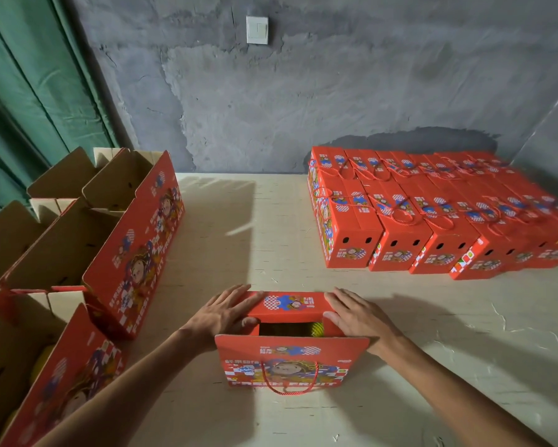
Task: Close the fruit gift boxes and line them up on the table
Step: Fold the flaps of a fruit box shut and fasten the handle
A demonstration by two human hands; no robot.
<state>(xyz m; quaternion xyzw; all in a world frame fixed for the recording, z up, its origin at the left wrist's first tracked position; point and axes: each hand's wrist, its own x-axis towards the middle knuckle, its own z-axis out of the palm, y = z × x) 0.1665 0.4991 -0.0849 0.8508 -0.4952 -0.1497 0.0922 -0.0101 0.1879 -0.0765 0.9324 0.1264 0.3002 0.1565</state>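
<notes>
A red fruit gift box (pixel 290 362) stands near the table's front edge, its near flap upright with a red rope handle. Its far flap (pixel 287 304) is folded down over the top. A gap between the flaps shows yellow fruit in netting (pixel 317 329). My left hand (pixel 226 312) lies flat on the far flap's left end, thumb tucked under its edge. My right hand (pixel 356 314) presses the right end the same way. Several closed red boxes (pixel 432 214) stand in rows at the back right.
Open red boxes with raised flaps (pixel 110 240) crowd the left side, one at the front left (pixel 45 366) holding yellow fruit. The pale table (pixel 271 227) runs back to a grey wall. A green curtain hangs at the left.
</notes>
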